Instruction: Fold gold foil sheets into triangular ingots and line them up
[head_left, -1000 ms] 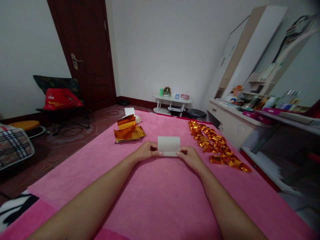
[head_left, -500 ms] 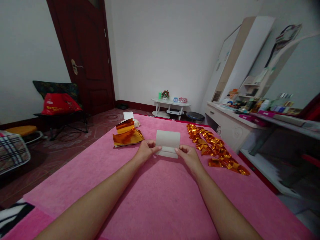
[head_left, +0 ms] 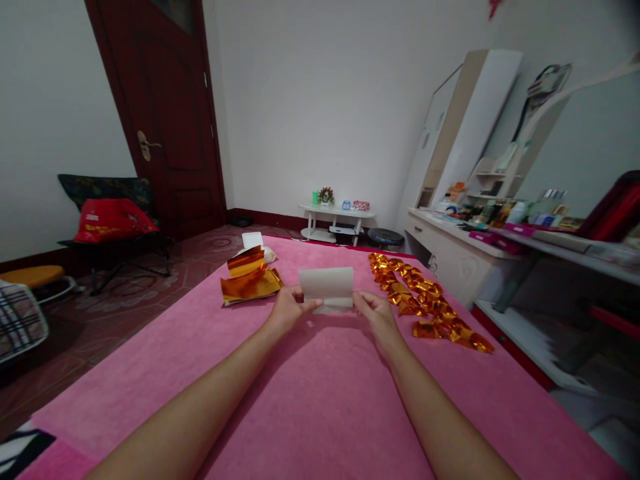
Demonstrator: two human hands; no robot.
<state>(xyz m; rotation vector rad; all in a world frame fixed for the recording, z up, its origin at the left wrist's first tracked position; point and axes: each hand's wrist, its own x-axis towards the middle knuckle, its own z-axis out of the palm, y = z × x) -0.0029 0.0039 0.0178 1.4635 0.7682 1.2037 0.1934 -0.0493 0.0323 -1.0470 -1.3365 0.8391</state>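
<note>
Over the middle of the pink blanket (head_left: 320, 407), I have the pale sheet (head_left: 326, 283) held by both lower corners. The left hand (head_left: 286, 309) pinches its left end, thumb lying on the near face; the right hand (head_left: 380, 319) nips the right end between thumb and fingertips. How hard either squeezes, I cannot tell.

What worries me most is skew. If one hand rolls or pulls ahead of the other, the bend near the lower edge could run crooked, since only the ends are gripped and the middle has no support. Tugging the hands apart could tear a thin sheet or jerk a corner loose; pushing them together could buckle it. The blanket looks soft, so I judge that pressing a crease against it would leave it blunt. A wide swing of the right wrist might disturb the twisted gold foil pieces (head_left: 425, 288) lying along the blanket's right side, and the left knuckles are near the gold foil sheets (head_left: 253, 285) toward its far left corner.

The sheet itself looks matte, whitish grey and oblong, wider than tall to my eye. Its upper part stands up, gently curved, while a brighter strip runs along the bottom, apparently a fold. I cannot make out what backs it.
</note>
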